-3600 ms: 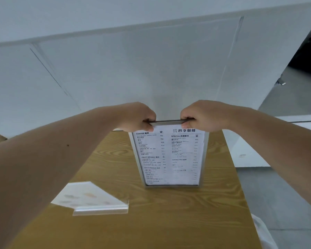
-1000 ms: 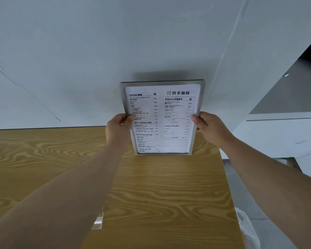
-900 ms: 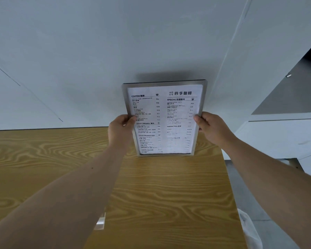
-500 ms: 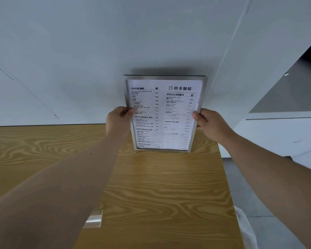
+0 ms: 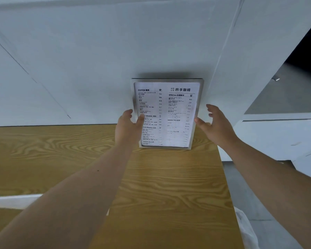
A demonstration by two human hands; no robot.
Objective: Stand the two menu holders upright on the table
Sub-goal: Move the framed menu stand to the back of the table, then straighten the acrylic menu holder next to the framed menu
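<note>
Menu holder standing at the far right of the wood-grain bench [image 5: 169,191].

Nearest, both forearms reach forward. Left hand [image 5: 128,125] loosely open, thumb touching the holder's left edge; right hand [image 5: 216,124] open, fingers spread, just beside its right edge. Menu holder [image 5: 166,114] upright, long axis vertical, printed face toward the viewer against the white wall [image 5: 97,51]; headings read "COFFEE", "SPECIAL", "GREEN TEA".

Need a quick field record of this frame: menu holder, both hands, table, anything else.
menu holder: upright at the far edge of the table, printed side facing the camera, right by the white wall
left hand: fingers open, thumb over the holder's left edge
right hand: fingers spread, thumb near the holder's right edge, contact unclear
table: wood grain
second holder: not clearly identifiable; a blurred white strip at lower left
</note>
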